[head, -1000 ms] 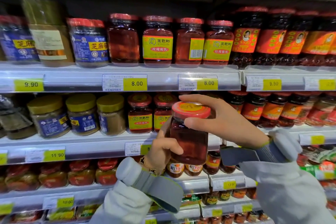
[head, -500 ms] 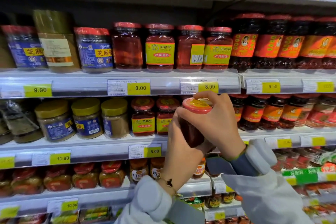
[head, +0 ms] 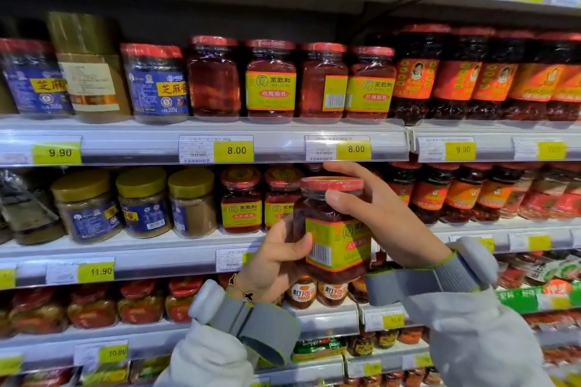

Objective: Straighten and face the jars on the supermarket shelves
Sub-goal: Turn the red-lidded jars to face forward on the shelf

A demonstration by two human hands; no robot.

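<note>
Jar (head: 333, 229) with a red lid is held up in the air in front of the middle shelf (head: 176, 248), in both hands. The left hand (head: 276, 261) holds the jar low down, with the thumb pressed on the yellow label by the bar code and the other fingers curled round the back. The right hand (head: 377, 214) holds it near the top, thumb on the glass just under the lid and fingers bent over the far side of the lid. The jar stands almost straight up, and its yellow label faces partly to the right. Behind it on the middle shelf stand two red jars (head: 261, 201) of the same kind, with their labels facing out. To their left are three brown jars (head: 141, 201) with yellow lids. On the top shelf (head: 201, 148) there is a row of red jars (head: 292, 78), and two of them show a side or back, not the front label. Dark jars (head: 484, 75) with orange labels fill the right side. Yellow price tags (head: 234, 151) run along the shelf edges.
</note>
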